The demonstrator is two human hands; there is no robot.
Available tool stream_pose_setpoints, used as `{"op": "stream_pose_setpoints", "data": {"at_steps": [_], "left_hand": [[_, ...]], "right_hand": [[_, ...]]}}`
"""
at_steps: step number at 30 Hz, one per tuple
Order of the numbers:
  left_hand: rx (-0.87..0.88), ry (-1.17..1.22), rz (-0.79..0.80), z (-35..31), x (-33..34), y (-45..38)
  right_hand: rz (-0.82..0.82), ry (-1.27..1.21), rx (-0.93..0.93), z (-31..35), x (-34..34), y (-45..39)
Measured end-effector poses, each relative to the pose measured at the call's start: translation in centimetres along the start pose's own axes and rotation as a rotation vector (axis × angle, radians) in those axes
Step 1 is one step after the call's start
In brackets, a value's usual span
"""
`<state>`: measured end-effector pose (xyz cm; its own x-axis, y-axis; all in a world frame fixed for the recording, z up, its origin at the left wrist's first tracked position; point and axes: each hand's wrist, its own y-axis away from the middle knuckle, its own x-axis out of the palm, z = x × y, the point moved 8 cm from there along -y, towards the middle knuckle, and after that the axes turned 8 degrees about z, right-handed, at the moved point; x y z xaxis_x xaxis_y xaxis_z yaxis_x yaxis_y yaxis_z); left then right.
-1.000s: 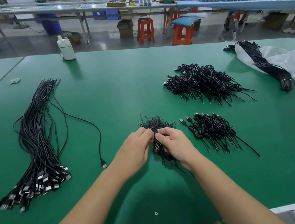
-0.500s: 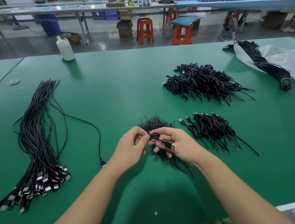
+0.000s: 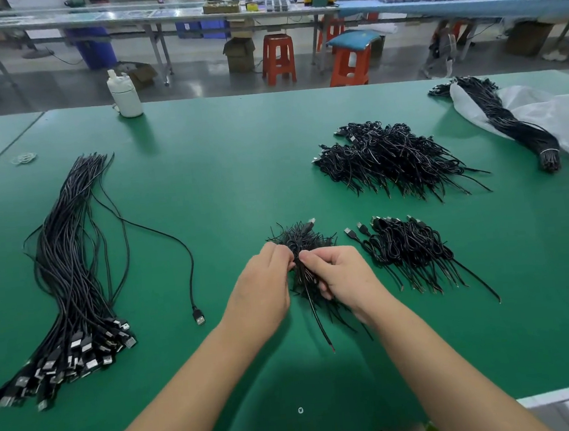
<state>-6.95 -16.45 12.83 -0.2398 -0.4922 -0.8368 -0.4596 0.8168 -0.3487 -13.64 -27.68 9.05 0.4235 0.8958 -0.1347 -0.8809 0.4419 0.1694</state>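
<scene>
Over smooth green mat point(image 3: 238, 171): left hand point(image 3: 261, 287), right hand point(image 3: 345, 275) each pinch thin black coiled cable point(image 3: 302, 271).

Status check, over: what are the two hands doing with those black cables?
Left hand and right hand both grip the small cable bundle. One loose tail trails toward the person. Next cable pile lies apart, on the right.
</scene>
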Motion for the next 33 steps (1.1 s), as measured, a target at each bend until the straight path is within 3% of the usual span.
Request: {"op": "stream_pose_setpoints", "data": {"at_steps": [3,6,9,12,20,23,26,29,33], "left_hand": [[0.159,-0.170,0.005,-0.8,0.2,0.2],[0.269,-0.178,0.000,-0.9,0.4,0.7],[0.298,-0.155,0.009,-0.7,0.9,1.3],[0.303,-0.132,0.004,-0.5,1.3,1.3],[0.298,-0.105,-0.034,-0.3,1.3,0.6],[0.243,-0.048,-0.102,1.1,1.5,0.5],[0.058,-0.078,-0.112,5.2,2.1,0.9],[-0.113,-0.225,-0.014,10.3,3.1,2.3],[-0.295,-0.289,0.081,14.0,4.1,3.3]], "right_hand": [[0.051,-0.029,0.022,-0.2,0.5,0.2],[0.130,0.002,0.029,-0.1,1.0,0.6],[0.218,0.126,0.053,-0.2,1.7,0.7],[0.292,0.098,0.049,-0.3,2.2,0.8],[0.278,0.058,-0.010,-1.1,1.2,0.1],[0.208,0.276,-0.014,-1.2,0.1,-0.1],[0.043,0.736,-0.013,-1.1,-2.7,-0.7],[-0.132,1.149,0.065,-1.4,-6.7,-1.5],[-0.262,1.353,0.259,-2.5,-12.0,-3.0]]}}
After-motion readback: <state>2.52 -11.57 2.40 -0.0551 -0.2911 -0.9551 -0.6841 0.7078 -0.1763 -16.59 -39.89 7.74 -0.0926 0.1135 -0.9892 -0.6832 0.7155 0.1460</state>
